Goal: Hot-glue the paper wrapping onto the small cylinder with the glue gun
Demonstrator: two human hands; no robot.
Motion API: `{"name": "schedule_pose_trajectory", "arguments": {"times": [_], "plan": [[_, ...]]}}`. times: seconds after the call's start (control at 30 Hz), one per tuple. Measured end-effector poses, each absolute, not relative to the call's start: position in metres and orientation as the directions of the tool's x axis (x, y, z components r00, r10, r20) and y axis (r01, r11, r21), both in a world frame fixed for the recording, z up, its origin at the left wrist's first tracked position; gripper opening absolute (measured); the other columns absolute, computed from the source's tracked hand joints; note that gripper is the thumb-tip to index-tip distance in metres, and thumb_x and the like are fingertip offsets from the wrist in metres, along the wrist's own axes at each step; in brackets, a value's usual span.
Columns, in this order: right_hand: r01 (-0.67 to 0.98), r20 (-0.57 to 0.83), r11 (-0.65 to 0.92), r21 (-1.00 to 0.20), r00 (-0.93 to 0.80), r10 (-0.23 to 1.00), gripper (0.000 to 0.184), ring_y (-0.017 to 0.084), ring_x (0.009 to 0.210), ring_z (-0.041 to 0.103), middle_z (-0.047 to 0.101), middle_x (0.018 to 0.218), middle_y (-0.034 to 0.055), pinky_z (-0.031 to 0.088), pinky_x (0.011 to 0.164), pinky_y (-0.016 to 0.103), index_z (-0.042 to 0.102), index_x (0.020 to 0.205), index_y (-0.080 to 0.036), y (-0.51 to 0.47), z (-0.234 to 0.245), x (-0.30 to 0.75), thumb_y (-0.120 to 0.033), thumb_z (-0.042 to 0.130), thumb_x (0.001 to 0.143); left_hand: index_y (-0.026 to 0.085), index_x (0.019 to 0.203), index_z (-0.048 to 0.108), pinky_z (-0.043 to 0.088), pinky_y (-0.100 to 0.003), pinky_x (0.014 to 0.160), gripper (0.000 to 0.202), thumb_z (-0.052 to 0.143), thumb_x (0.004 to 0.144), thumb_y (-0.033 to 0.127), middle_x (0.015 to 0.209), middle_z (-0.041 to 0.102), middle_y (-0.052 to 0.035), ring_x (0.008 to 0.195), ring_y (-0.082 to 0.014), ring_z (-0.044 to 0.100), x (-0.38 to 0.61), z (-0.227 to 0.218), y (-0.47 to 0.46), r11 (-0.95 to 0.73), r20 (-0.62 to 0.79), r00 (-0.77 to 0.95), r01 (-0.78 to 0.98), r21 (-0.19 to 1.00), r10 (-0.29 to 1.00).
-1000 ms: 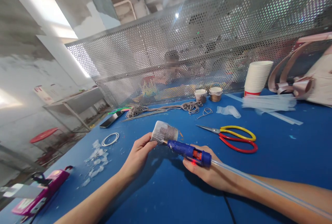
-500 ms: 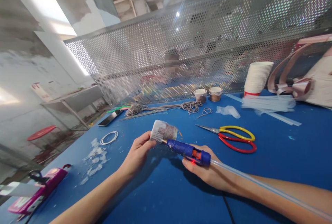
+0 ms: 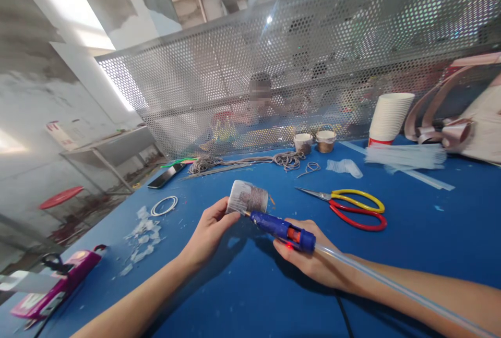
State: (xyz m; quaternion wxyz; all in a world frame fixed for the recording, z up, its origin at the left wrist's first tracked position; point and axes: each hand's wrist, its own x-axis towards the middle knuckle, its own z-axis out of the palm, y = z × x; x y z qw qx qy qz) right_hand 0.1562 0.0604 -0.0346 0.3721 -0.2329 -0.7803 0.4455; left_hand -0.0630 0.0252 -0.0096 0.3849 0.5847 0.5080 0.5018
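Observation:
My left hand (image 3: pixel 213 228) grips a small paper cup (image 3: pixel 256 198) by its white end. The cup lies on its side in the air, partly wrapped in brownish-grey cord. In my right hand (image 3: pixel 305 254) is a blue hot glue gun (image 3: pixel 270 224), its nozzle touching or very close to the cup's lower side near my left thumb. A long clear glue stick (image 3: pixel 364 264) runs out of the back of the gun, and a red light glows on it. Scissors (image 3: pixel 329 197) with one yellow and one red handle lie to the right of the cup.
Bundles of grey cord (image 3: pixel 287 159), two small cord-wrapped cups (image 3: pixel 325 141), stacked paper cups (image 3: pixel 389 119) and clear glue sticks (image 3: pixel 410 156) line the back. At left are a phone (image 3: pixel 166 176), a white ring (image 3: pixel 164 206), glue scraps (image 3: pixel 144 236) and a purple power strip (image 3: pixel 58 286). A perforated metal screen (image 3: pixel 219 77) stands behind.
The glue gun and my right hand have shifted very slightly left. My left thumb has slid a little right along the cup, which stays almost in place.

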Motion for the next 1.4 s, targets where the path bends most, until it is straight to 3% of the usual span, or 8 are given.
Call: {"name": "schedule_pose_trajectory", "arguments": {"times": [0.43,0.67,1.1,1.4], "plan": [[0.038,0.531,0.657,-0.753,-0.555,0.64,0.022,0.008,0.046,0.035,0.043,0.054,-0.0047,0.032,0.047,0.021,0.039,0.063,-0.021,0.061,-0.037,0.156,-0.027,0.051,0.081,0.018,0.094,0.068,0.042,-0.032,0.086,0.022,0.061,0.079,0.033,0.096,0.07,-0.0049,0.091,-0.0206,0.059,-0.06,-0.006,0.026,-0.196,0.225,-0.071,0.288,0.938,0.972],[0.029,0.56,0.732,-0.68,-0.624,0.545,0.014,0.009,0.048,0.042,0.051,0.058,-0.0029,0.035,0.049,0.02,0.045,0.068,-0.021,0.064,-0.042,0.158,-0.025,0.053,0.078,0.017,0.082,0.066,0.042,-0.027,0.071,0.021,0.059,0.079,0.037,0.078,0.064,-0.0012,0.076,-0.017,0.055,-0.061,-0.002,0.024,-0.196,0.26,-0.112,0.399,0.895,0.959],[0.018,0.574,0.744,-0.668,-0.623,0.531,0.013,0.009,0.05,0.045,0.054,0.06,-0.0018,0.037,0.052,0.02,0.047,0.07,-0.02,0.064,-0.04,0.158,-0.025,0.052,0.081,0.017,0.074,0.064,0.042,-0.026,0.068,0.021,0.057,0.077,0.037,0.072,0.062,0.0002,0.07,-0.0157,0.053,-0.054,0.005,0.023,-0.18,0.262,-0.105,0.485,0.856,0.959],[-0.006,0.591,0.723,-0.691,-0.581,0.56,0.015,0.008,0.049,0.04,0.048,0.059,-0.0039,0.036,0.051,0.021,0.044,0.068,-0.021,0.063,-0.037,0.159,-0.021,0.054,0.079,0.018,0.074,0.067,0.045,-0.028,0.07,0.019,0.058,0.077,0.035,0.076,0.067,-0.0018,0.072,-0.0176,0.058,-0.052,0.008,0.022,-0.199,0.291,-0.118,0.492,0.848,0.949]]}}
